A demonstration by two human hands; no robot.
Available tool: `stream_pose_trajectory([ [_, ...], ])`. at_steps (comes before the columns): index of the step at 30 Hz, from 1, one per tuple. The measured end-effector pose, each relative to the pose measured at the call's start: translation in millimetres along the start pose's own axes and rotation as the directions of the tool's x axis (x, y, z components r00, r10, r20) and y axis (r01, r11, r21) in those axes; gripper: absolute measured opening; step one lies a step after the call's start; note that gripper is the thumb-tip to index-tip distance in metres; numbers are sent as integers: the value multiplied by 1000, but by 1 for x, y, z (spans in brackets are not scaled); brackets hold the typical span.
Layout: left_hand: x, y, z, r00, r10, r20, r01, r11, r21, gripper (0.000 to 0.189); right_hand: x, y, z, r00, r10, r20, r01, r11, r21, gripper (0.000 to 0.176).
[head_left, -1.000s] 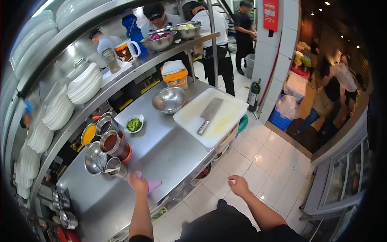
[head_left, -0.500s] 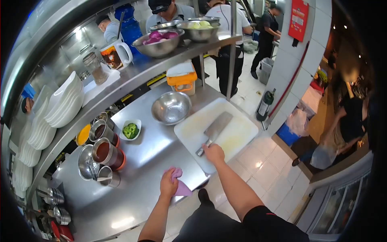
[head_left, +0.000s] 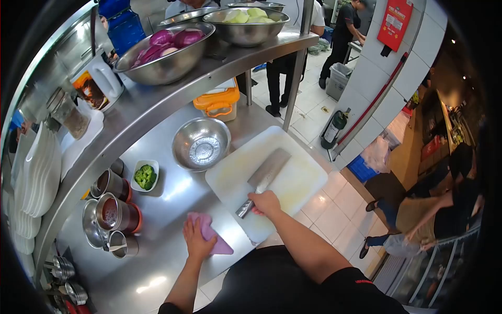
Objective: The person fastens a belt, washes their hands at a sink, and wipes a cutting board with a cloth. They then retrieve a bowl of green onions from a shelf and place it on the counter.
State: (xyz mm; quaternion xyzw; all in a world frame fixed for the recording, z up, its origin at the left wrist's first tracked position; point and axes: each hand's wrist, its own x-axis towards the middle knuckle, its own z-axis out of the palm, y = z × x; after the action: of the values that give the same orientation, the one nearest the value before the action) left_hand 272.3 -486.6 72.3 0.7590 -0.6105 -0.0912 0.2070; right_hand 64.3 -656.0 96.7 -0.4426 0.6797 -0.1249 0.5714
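Observation:
My right hand [head_left: 265, 203] is closed around the handle of a cleaver [head_left: 270, 168]. Its broad blade lies over a white cutting board [head_left: 303, 172], pointing away from me. To the left, my left hand [head_left: 197, 239] lies flat with fingers spread on a pink cloth [head_left: 212, 234] on the steel counter [head_left: 172, 267]. Part of the cloth is hidden under the palm. Beyond the board's left corner stands a steel bowl [head_left: 202, 144] with nothing visible in it. A small white dish holds broccoli [head_left: 145, 177].
Steel containers of sauce [head_left: 111, 212] stand at the counter's left. Overhead, a steel shelf [head_left: 209, 78] carries bowls of red onion [head_left: 170, 42] and pale green pieces [head_left: 248, 15], a mug and stacked white plates [head_left: 39, 178]. An orange-lidded tub [head_left: 217, 102] sits beneath. Other people stand beyond.
My left hand has gone from clutching the bunched cloth near the counter edge to lying flat on it, spread on the counter. My right hand still holds the cleaver. The view has shifted.

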Motion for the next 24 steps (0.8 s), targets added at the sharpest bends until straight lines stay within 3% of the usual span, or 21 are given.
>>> stream_pose_trajectory([
  [2, -8, -7, 12, 984, -80, -157, 69, 995, -72, 52, 5, 10, 0, 1000, 12, 28, -13, 999, 48, 36],
  [3, -6, -13, 23, 984, -89, -156, 79, 994, -71, 52, 8, 20, -2, 997, -17, 71, -3, 964, 265, 28],
  [5, -2, -28, 45, 962, -90, -257, 69, 994, -90, 51, 13, 43, -14, 986, -92, 142, -21, 766, 642, 12],
  [6, 3, -23, 43, 957, -116, -266, 95, 991, -93, 51, 10, 51, -30, 980, -106, 169, -31, 756, 654, 8],
  [8, 21, -3, 22, 912, -379, -154, 265, 834, -484, 46, -7, 58, -73, 965, -142, 221, -30, 777, 629, 6],
  [9, 27, 12, 15, 903, -399, -160, 283, 832, -477, 46, -14, 58, -96, 956, -169, 239, -8, 801, 599, 6],
  [11, 36, 48, 12, 925, -186, -331, 55, 928, -368, 40, -13, 71, -137, 946, -220, 240, 54, 833, 551, 8],
  [12, 42, 61, 25, 917, -208, -339, 76, 929, -363, 40, -11, 72, -158, 950, -230, 211, 105, 871, 481, 7],
  [14, 52, 89, 60, 953, -92, -290, 22, 971, -236, 34, 4, 77, -201, 924, -281, 258, 148, 888, 435, 6],
  [17, 80, 135, 97, 934, -244, -261, 181, 953, -243, 26, 20, 72, -259, 895, -323, 308, 193, 903, 384, 3],
  [21, 143, 214, 165, 925, -185, -331, 114, 968, -224, 11, 48, 80, -334, 878, -374, 299, 288, 911, 294, 4],
  [24, 187, 282, 194, 953, -94, -288, -32, 914, -404, 13, 61, 69, -374, 884, -391, 257, 312, 902, 300, 9],
])
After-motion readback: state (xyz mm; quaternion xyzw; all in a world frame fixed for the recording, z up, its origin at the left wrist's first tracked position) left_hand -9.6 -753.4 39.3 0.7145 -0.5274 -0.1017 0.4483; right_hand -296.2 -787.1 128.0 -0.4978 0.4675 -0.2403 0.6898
